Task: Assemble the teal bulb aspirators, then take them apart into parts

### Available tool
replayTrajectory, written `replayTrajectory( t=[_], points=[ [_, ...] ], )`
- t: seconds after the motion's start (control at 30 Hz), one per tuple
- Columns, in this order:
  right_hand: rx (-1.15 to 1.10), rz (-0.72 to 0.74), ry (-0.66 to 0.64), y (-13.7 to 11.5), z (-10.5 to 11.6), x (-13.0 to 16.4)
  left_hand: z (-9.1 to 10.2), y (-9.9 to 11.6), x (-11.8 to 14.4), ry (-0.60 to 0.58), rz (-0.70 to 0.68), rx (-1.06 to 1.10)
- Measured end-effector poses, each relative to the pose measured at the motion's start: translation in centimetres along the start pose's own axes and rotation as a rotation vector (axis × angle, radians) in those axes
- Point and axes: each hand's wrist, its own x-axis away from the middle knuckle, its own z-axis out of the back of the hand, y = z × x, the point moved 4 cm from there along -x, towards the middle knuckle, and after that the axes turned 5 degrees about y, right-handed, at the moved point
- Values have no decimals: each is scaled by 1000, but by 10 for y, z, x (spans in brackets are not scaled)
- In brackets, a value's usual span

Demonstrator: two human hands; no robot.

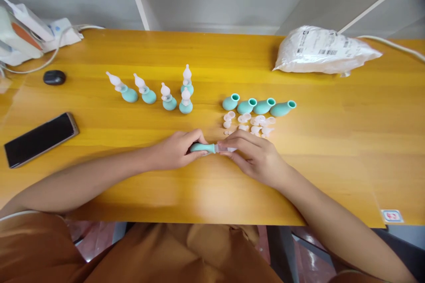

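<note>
Between my hands, a teal rubber bulb (202,147) lies sideways over the wooden table, joined to a translucent plastic tip (223,148). My left hand (181,149) is closed round the bulb. The fingers of my right hand (257,157) pinch the tip and partly cover it. Beyond my right hand lie several loose teal bulbs (264,106) in a row, their open mouths facing up and right. Small clear plastic pieces (245,117) lie in groups just below them. Farther left stand several assembled nasal aspirators (148,95), teal bulbs with whitish tips.
A white plastic parcel (322,51) rests at the back right. On the left are a phone (41,139), a black mouse (54,77) and white devices with cables (25,37). A small label (392,216) is stuck at the table's front right edge.
</note>
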Motion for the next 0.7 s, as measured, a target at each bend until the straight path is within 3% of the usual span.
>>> replayTrajectory(
  t=[0.23, 0.7],
  points=[
    [62, 26, -3, -1, -1, 1, 1, 2, 0, -9, 6, -8],
    [-51, -63, 6, -3, -3, 1, -1, 0, 1, -15, -53, -40]
  ],
)
